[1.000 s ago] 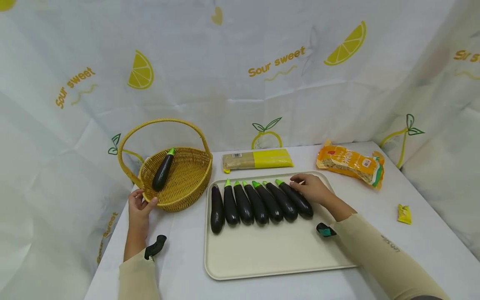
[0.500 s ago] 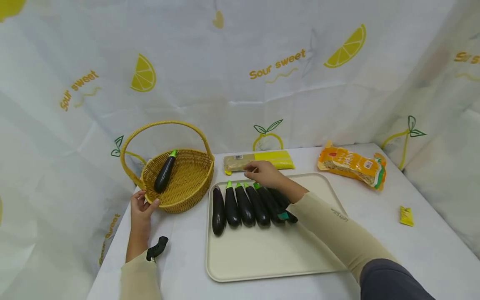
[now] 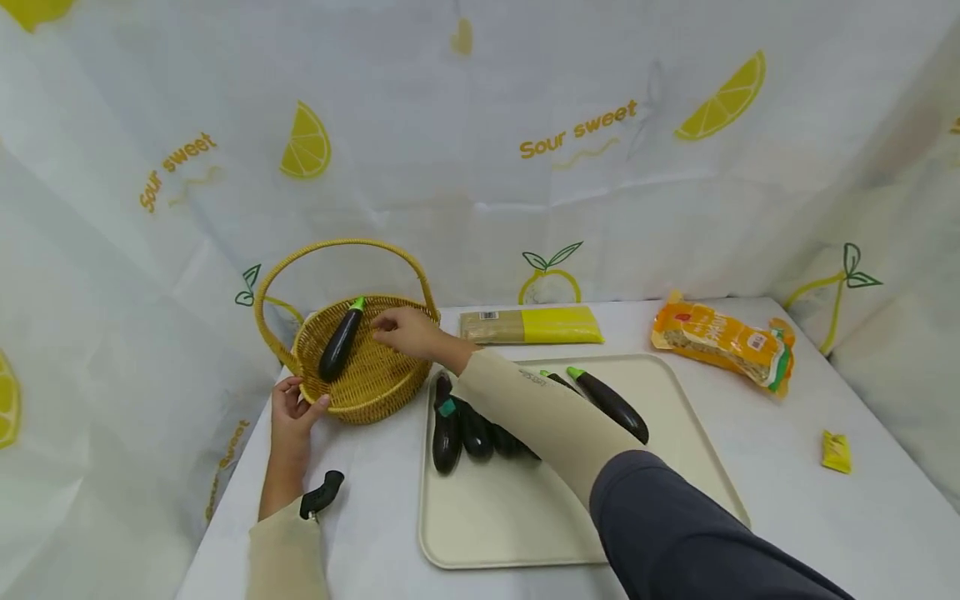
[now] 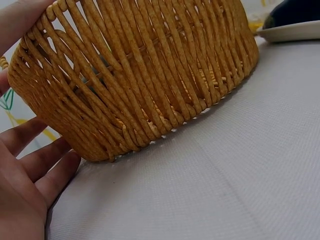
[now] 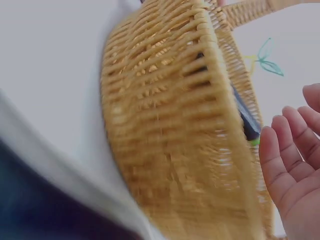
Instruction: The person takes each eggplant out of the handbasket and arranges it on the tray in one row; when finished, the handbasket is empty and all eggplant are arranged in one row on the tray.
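The wicker basket (image 3: 382,392) stands at the left with one dark eggplant (image 3: 341,343) leaning inside it. My left hand (image 3: 292,417) holds the basket's near left rim; in the left wrist view its fingers (image 4: 42,165) lie along the outside of the woven wall. Over the basket's right side is my right hand (image 3: 411,332), with nothing in it. In the right wrist view its loosely bent fingers (image 5: 295,145) are beside the rim, near the eggplant's green stem end. Several eggplants (image 3: 447,437) lie in a row on the beige tray (image 3: 525,533), partly hidden by my right forearm.
A yellow and tan packet (image 3: 532,325) lies behind the tray. Farther right are an orange snack bag (image 3: 720,342) and a small yellow wrapped piece (image 3: 836,452) on the white table. A printed curtain (image 3: 420,167) closes off the back. The basket's tall handle (image 3: 341,242) arches over it.
My right hand has left the rightmost eggplant on the tray and moved left across the row to the basket. The left hand stays on the basket's rim. The view has shifted slightly.
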`<move>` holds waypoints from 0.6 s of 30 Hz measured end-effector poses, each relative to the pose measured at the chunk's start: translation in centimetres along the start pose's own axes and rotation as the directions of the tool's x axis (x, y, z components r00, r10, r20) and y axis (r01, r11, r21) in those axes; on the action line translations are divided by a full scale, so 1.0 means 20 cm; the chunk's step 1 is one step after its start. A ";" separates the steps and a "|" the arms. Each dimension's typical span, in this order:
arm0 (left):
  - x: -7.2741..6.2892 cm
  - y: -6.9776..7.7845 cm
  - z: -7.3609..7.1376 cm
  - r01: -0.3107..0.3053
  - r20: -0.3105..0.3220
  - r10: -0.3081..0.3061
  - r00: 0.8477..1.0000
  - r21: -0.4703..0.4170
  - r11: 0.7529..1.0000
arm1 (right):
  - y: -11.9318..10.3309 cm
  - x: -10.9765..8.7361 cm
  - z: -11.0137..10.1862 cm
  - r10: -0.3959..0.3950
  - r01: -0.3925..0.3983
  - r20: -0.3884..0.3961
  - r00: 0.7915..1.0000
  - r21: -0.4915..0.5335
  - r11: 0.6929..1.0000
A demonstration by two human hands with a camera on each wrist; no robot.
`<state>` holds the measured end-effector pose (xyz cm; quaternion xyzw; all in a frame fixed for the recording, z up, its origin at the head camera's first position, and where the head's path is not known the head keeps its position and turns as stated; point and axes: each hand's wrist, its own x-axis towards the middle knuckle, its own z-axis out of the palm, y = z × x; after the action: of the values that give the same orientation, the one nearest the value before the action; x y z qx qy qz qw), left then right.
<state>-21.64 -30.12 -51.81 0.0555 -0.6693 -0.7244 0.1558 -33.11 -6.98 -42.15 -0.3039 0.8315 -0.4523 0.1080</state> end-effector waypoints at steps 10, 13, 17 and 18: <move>0.04 -0.02 0.00 -0.025 0.012 0.026 1.000 -0.054 0.998 | -0.01 0.24 0.16 0.199 -0.145 -0.111 0.974 0.375 0.916; 0.04 -0.03 0.00 -0.022 0.012 0.022 1.000 -0.058 0.998 | 0.00 0.26 0.21 0.289 -0.219 -0.093 0.953 0.446 0.868; 0.04 -0.03 -0.01 -0.018 0.001 0.018 1.000 -0.041 0.999 | 0.00 0.28 0.28 0.374 -0.334 0.011 0.927 0.477 0.813; 0.04 -0.02 -0.01 -0.020 0.000 0.020 1.000 -0.036 0.999 | -0.01 0.28 0.29 0.384 -0.352 0.035 0.923 0.479 0.804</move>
<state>-22.42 -30.56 -52.17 0.0456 -0.6567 -0.7348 0.1639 -34.86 -14.48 -44.85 -0.0862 0.7405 -0.6224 0.2384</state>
